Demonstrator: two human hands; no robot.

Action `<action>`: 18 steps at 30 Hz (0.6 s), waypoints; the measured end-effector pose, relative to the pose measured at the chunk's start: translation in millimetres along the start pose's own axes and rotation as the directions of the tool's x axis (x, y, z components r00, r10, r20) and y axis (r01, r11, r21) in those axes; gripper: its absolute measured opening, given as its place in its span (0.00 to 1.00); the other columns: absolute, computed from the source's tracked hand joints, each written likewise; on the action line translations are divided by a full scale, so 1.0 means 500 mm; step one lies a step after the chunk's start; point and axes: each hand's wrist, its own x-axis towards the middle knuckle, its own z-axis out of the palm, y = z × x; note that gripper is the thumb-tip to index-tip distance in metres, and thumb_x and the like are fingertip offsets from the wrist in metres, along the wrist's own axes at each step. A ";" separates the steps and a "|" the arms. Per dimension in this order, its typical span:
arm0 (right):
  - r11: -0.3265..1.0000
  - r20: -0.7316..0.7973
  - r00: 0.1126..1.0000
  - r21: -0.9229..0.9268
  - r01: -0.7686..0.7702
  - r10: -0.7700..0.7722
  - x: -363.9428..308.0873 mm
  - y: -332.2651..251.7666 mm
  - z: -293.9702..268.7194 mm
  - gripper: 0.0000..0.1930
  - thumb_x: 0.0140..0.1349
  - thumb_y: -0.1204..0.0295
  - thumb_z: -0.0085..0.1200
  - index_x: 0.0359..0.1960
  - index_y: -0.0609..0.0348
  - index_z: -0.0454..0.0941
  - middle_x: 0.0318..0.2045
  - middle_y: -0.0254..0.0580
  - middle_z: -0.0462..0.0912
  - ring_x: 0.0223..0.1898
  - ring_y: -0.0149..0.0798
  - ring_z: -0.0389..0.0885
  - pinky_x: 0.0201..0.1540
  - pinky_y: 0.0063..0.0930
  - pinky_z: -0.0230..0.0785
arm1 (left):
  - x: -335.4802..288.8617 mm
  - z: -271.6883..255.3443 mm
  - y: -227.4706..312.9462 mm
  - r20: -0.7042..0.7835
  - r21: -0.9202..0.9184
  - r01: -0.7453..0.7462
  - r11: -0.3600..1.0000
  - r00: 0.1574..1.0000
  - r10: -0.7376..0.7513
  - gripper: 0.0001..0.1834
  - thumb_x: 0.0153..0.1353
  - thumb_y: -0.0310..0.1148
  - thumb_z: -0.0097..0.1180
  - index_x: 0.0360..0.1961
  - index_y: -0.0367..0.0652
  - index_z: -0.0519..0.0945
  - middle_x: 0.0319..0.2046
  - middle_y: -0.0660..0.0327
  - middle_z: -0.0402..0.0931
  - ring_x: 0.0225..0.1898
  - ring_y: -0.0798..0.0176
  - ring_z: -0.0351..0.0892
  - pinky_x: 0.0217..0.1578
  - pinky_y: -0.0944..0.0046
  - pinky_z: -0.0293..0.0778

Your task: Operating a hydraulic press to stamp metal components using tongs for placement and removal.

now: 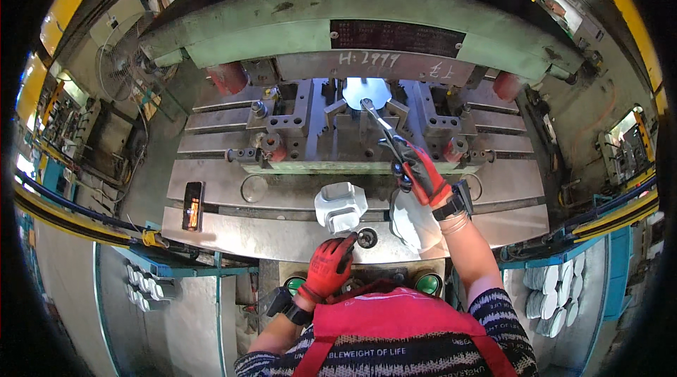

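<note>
My right hand [419,174], in a red and black glove, is wrapped round the handle of a long metal hand tool [379,119]. The tool's rounded tip rests on or just over a shiny flat metal blank [358,92] in the press die [326,123]. My left hand [330,264], also gloved, is at the table's front edge with its fingers stretched forward. Just beyond those fingers lies a formed silvery metal part [340,206]; whether they touch is unclear. Beneath my right wrist is a stack of flat metal blanks [415,222].
The press ram [296,31] spans above the die. A phone [192,205] lies on the left of the slotted press table [233,229]. Green buttons [427,282] sit along the front. Formed parts [147,285] stand on the left side table, stacked blanks [553,292] on the right.
</note>
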 end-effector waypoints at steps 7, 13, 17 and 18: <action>0.999 -0.048 0.999 0.031 -0.014 0.016 -0.009 0.005 -0.024 0.14 0.63 0.57 0.47 0.45 0.49 0.72 0.18 0.25 0.65 0.16 0.21 0.60 0.16 0.17 0.51 | -0.002 -0.003 0.008 -0.049 -0.003 -0.027 1.000 0.998 0.027 0.29 0.49 0.27 0.56 0.56 0.47 0.69 0.42 0.51 0.73 0.46 0.47 0.70 0.50 0.53 0.66; 0.998 -0.326 0.944 0.059 -0.026 0.044 -0.150 0.004 -0.009 0.15 0.64 0.59 0.45 0.48 0.51 0.71 0.15 0.25 0.64 0.13 0.22 0.61 0.14 0.18 0.53 | -0.017 -0.036 -0.031 -0.230 -0.091 0.041 0.995 0.971 -0.062 0.26 0.48 0.23 0.53 0.53 0.42 0.70 0.49 0.50 0.72 0.52 0.48 0.69 0.54 0.54 0.63; 0.979 -0.464 0.863 -0.140 0.150 -0.199 -0.317 0.083 -0.016 0.24 0.65 0.61 0.44 0.62 0.53 0.62 0.17 0.22 0.64 0.15 0.19 0.59 0.15 0.16 0.53 | -0.126 -0.061 -0.110 -0.591 -0.334 0.256 0.907 0.693 -0.413 0.26 0.52 0.18 0.49 0.55 0.39 0.70 0.51 0.53 0.73 0.50 0.55 0.73 0.54 0.59 0.64; 0.602 -0.349 0.781 -0.797 0.043 -0.518 -0.393 0.123 -0.051 0.25 0.63 0.61 0.45 0.61 0.55 0.63 0.28 0.36 0.69 0.29 0.35 0.66 0.30 0.28 0.61 | -0.158 -0.052 -0.144 -0.620 -0.485 0.226 0.845 0.592 -0.515 0.26 0.53 0.17 0.49 0.56 0.39 0.69 0.51 0.54 0.72 0.51 0.57 0.72 0.54 0.60 0.64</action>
